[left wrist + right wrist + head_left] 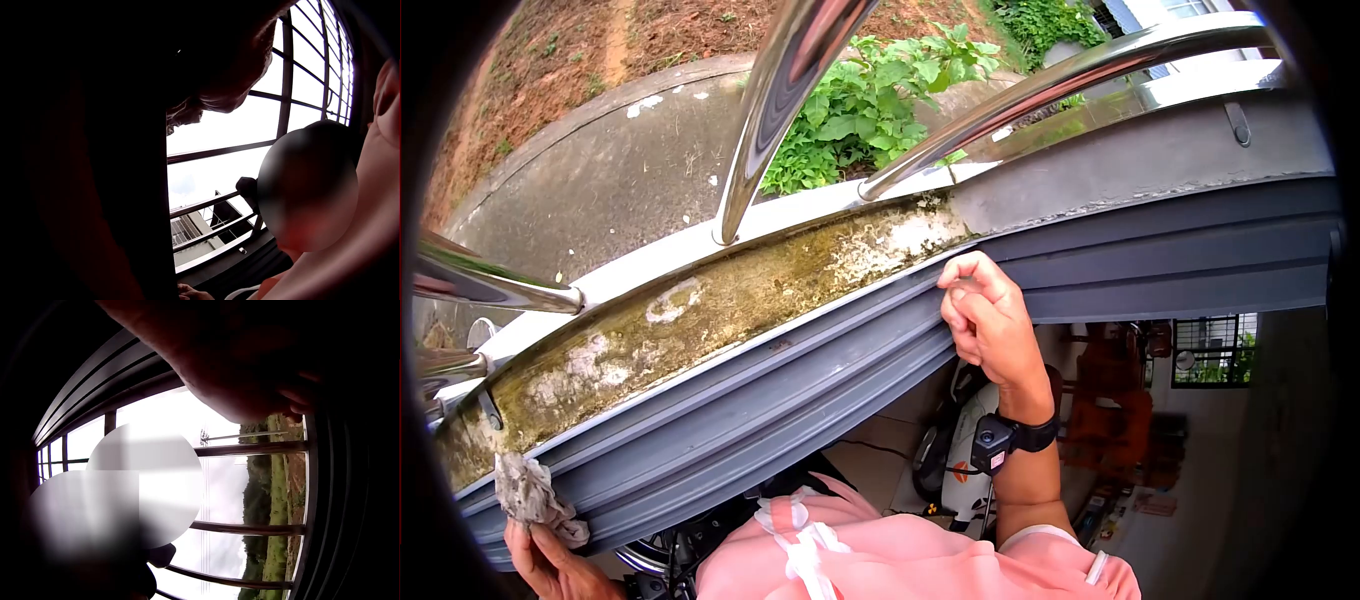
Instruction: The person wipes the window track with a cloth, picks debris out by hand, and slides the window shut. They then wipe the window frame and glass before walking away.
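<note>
My left hand [555, 565], at the lower left of the head view, grips a crumpled, dirty grey-white cloth [535, 500]. The cloth overlaps the left end of the dark grey window frame [730, 400]. My right hand [992, 312] is raised in front of the same frame, right of the middle, with its fingers curled and no object showing in them. Its knuckles are close to the frame's upper edge, below a stained, mossy concrete sill [750, 275]. Both wrist views are dark; the right one shows part of the right hand [237, 381] near the frame.
Shiny metal bars [775, 110] rise from a white rail [645, 262] beyond the sill. Outside are a concrete slab [620, 170], leafy plants [850, 115] and bare soil. Inside, below the frame, stands a white and black motorbike [965, 450]. A strap-on camera [992, 440] sits on the right wrist.
</note>
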`<state>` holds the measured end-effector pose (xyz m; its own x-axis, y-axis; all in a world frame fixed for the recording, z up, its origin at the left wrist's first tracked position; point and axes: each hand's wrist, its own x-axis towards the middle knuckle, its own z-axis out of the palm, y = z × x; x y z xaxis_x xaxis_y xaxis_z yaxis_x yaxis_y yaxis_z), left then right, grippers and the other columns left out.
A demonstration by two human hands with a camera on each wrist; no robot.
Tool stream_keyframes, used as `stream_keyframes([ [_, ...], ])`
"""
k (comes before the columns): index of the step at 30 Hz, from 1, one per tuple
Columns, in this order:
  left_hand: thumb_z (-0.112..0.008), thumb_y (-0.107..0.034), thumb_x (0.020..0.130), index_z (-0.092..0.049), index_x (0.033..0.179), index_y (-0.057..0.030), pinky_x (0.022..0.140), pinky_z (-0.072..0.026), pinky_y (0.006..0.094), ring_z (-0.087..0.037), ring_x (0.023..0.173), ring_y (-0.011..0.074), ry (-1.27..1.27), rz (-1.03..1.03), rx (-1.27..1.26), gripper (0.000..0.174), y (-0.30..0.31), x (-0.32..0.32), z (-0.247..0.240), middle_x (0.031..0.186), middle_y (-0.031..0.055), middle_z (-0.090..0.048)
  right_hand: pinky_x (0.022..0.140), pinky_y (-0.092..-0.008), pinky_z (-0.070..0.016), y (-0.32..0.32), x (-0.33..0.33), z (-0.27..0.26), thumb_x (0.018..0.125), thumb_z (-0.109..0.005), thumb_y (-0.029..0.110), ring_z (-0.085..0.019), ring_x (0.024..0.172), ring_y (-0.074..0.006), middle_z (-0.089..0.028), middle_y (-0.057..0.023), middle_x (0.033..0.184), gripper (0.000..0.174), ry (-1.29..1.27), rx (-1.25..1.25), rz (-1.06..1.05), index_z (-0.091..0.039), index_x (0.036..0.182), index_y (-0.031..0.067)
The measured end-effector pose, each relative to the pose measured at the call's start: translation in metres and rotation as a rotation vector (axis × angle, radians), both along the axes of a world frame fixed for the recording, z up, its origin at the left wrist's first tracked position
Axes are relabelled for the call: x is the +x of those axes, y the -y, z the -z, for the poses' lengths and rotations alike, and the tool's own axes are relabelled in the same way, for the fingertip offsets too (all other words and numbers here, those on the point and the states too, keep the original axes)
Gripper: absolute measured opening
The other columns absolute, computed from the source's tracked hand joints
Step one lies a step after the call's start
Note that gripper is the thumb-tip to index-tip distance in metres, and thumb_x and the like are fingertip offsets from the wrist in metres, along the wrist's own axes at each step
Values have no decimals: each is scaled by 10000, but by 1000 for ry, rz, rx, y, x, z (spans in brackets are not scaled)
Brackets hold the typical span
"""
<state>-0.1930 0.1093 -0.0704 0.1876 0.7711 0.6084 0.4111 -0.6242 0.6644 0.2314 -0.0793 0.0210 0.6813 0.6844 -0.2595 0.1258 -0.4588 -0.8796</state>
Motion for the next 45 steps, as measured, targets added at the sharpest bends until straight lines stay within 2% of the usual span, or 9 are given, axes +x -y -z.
stream_keyframes([
  [2, -515, 48, 895, -554, 1101, 104, 848, -452, 287, -562, 920, 186, -36, -29, -9, 217, 2, -9, 5, 1067, 149, -590, 352, -209, -276, 3, -12, -4, 887, -382, 11, -299, 391, -31, -457, -27, 647, 83, -138, 283, 271, -413, 951, 53],
  [4, -511, 43, 899, -549, 1105, 108, 847, -450, 286, -560, 922, 185, -60, -45, -16, 219, 1, -9, 3, 1073, 154, -586, 339, -186, -242, 10, -16, -6, 911, -380, 9, -268, 395, -21, -459, -60, 694, 76, 2, 384, 233, -363, 963, 62],
  [12, -515, 8, 907, -543, 1113, 107, 815, -481, 278, -579, 895, 183, -17, -206, -73, 230, 1, -15, 7, 1053, 164, -601, 490, -167, -326, 24, -27, 28, 878, -469, -51, -378, 594, -35, -438, -39, 748, 144, 408, 312, 233, -356, 917, 29],
  [17, -539, -7, 900, -562, 1085, 105, 815, -479, 259, -586, 891, 170, -80, -157, 17, 218, 8, 2, -10, 1043, 150, -611, 461, -185, -351, 22, -27, 26, 862, -549, -8, -436, 507, -20, -510, 2, 600, 166, 608, 79, 273, -457, 1001, -5],
  [20, -539, -1, 898, -562, 1080, 108, 829, -474, 263, -581, 907, 177, -39, -156, 5, 213, 2, -10, 5, 1050, 154, -607, 468, -199, -371, 28, -26, 12, 853, -562, -2, -464, 493, -44, -505, -22, 567, 195, 690, -199, 177, -481, 1030, -18],
  [25, -549, 23, 885, -564, 1078, 109, 838, -476, 277, -578, 917, 183, -52, -137, 66, 212, 1, -3, 5, 1049, 161, -606, 460, -318, -409, 38, -21, 10, 825, -599, 4, -527, 453, -253, -530, -126, 537, 76, 800, -294, 121, -568, 889, -23],
  [32, -504, 54, 897, -534, 1077, 128, 805, -480, 302, -574, 886, 207, -71, -94, 15, 197, 7, 7, -4, 1038, 196, -582, 453, -345, -397, 36, -7, 6, 837, -608, 85, -525, 466, -320, -518, -164, 530, 130, 631, -441, 60, -562, 806, -32],
  [37, -530, 13, 899, -553, 1117, 83, 845, -478, 281, -581, 923, 176, -61, -27, 26, 230, 3, 6, -3, 1073, 140, -596, 407, -204, -331, 35, -23, 4, 858, -546, 43, -426, 448, -14, -462, 19, 484, 74, 243, -185, 148, -530, 811, -11],
  [45, -522, 21, 901, -545, 1120, 89, 843, -468, 276, -569, 924, 172, -110, -58, 37, 231, 3, 3, -4, 1066, 137, -589, 454, -167, -357, 43, -31, 14, 838, -598, -26, -432, 506, -7, -516, 14, 620, 104, 390, 157, 217, -528, 913, -8],
])
